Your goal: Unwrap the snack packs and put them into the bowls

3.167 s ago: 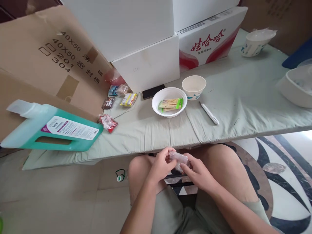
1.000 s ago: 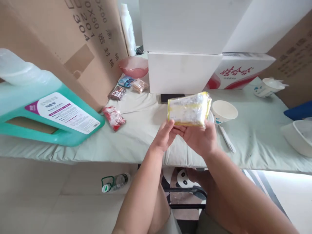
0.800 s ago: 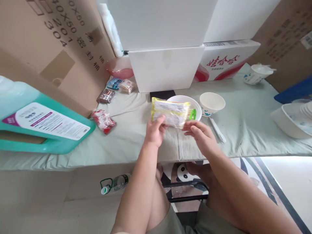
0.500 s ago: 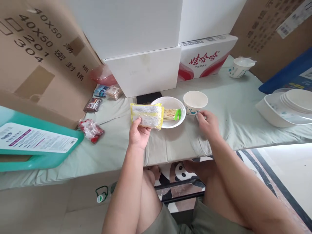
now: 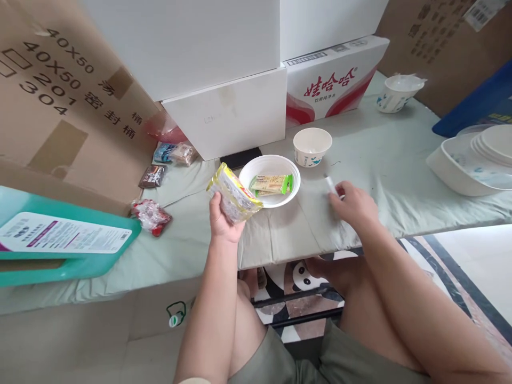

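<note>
My left hand (image 5: 226, 218) is closed round a yellow-edged plastic snack packet (image 5: 236, 194), tilted beside a white bowl (image 5: 248, 168). Inside that bowl lie green-ended wrapped biscuits (image 5: 270, 184), flat at the bottom. My right hand (image 5: 354, 202) pinches a thin white stick-shaped object (image 5: 330, 185) with a dark tip; its exact kind is unclear. Beyond that hand, a white paper bowl with blue print (image 5: 312, 146) stands upright, apart from the fingers.
Several small snack packets (image 5: 152, 176) and a red wrapped packet (image 5: 152, 216) lie at left, near a green jug (image 5: 120, 250). White boxes (image 5: 224, 114) line the back. At right are a plastic-covered cup (image 5: 396, 96) and a white container (image 5: 460, 170) with lids.
The packet in my left hand has tilted, its right end dropping. My right hand has moved away from the paper bowl, and the white stick now shows clearly. The view has shifted slightly.
</note>
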Demonstrator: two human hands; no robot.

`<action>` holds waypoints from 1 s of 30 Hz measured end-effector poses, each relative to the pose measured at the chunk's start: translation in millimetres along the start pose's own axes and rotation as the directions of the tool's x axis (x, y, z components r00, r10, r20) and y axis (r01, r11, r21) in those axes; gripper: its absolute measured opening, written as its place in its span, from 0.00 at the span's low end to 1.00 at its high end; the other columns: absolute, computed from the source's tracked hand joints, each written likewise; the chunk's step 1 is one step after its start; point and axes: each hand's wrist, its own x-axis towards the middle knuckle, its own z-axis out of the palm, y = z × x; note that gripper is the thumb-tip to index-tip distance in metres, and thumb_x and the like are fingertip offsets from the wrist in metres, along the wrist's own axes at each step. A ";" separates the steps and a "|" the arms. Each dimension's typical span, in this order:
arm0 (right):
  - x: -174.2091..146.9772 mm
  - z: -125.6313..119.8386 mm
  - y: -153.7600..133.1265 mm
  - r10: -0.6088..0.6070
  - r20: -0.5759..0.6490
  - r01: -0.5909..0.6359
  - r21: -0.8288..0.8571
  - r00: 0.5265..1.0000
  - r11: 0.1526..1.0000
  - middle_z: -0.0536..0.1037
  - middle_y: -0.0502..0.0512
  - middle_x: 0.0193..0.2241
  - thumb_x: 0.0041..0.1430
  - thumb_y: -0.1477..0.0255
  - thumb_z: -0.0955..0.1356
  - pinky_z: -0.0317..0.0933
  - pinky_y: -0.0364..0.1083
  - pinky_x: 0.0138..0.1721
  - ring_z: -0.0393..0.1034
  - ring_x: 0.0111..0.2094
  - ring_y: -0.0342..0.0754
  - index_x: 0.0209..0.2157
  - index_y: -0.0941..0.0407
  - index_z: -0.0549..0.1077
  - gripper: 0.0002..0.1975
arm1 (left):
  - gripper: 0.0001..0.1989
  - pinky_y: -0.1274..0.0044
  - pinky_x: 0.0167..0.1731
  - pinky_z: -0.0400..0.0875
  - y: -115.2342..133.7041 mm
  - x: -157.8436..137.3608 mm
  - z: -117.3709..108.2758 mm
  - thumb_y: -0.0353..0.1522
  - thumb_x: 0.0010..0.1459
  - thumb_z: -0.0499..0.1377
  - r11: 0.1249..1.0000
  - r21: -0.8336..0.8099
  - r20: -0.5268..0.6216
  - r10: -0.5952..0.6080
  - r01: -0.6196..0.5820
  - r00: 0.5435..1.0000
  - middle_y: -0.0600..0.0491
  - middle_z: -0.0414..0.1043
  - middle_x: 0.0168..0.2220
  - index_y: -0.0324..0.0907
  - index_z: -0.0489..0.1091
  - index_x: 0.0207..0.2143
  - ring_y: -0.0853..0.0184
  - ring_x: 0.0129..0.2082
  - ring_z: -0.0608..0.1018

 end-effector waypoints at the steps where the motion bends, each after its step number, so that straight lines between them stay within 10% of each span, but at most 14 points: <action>1: -2.5 0.5 -3.0 -0.022 -0.025 0.025 0.147 0.999 0.989 0.78 0.57 0.37 0.58 0.64 0.65 0.59 0.51 0.35 0.73 0.38 0.55 0.37 0.52 0.67 0.08 | 0.25 0.69 0.47 0.78 0.4 -3.9 0.1 0.48 0.44 0.69 1.000 -0.008 0.015 -0.020 0.020 1.000 0.50 0.81 0.42 0.46 0.74 0.41 0.55 0.53 0.79; 5: -23.1 10.2 -20.6 -0.220 -0.016 0.162 0.730 0.975 0.664 0.72 0.47 0.28 0.61 0.61 0.63 0.58 0.45 0.27 0.68 0.25 0.45 0.41 0.51 0.62 0.10 | 0.29 0.62 0.51 0.77 7.2 -20.9 -4.0 0.49 0.44 0.69 0.990 -0.017 0.171 -0.136 0.141 0.976 0.49 0.79 0.47 0.49 0.72 0.48 0.51 0.56 0.77; 10: -63.5 27.1 -52.6 -0.448 0.165 0.042 0.907 0.879 0.418 0.57 0.40 0.17 0.63 0.53 0.63 0.43 0.42 0.19 0.48 0.16 0.40 0.37 0.51 0.63 0.15 | 0.36 0.56 0.52 0.75 11.5 -32.0 -12.1 0.46 0.39 0.71 0.985 0.022 0.193 -0.172 0.171 0.966 0.44 0.78 0.50 0.49 0.69 0.52 0.45 0.57 0.76; 16: -102.3 43.9 -91.0 -0.613 0.445 -0.182 0.878 0.653 0.443 0.52 0.41 0.17 0.61 0.44 0.61 0.38 0.41 0.19 0.42 0.18 0.38 0.25 0.53 0.60 0.27 | 0.38 0.60 0.46 0.77 4.0 -36.5 -14.7 0.40 0.32 0.73 0.968 0.099 0.192 -0.245 0.230 0.950 0.43 0.80 0.43 0.44 0.69 0.50 0.43 0.51 0.80; 30: -112.6 60.2 -101.6 -0.552 0.410 -0.057 0.835 0.726 0.547 0.52 0.43 0.18 0.61 0.40 0.60 0.40 0.42 0.19 0.44 0.19 0.39 0.23 0.53 0.59 0.30 | 0.31 0.70 0.36 0.76 -5.2 -35.6 -29.1 0.32 0.33 0.69 0.984 0.109 0.158 -0.159 0.143 0.975 0.51 0.78 0.36 0.48 0.70 0.44 0.55 0.39 0.82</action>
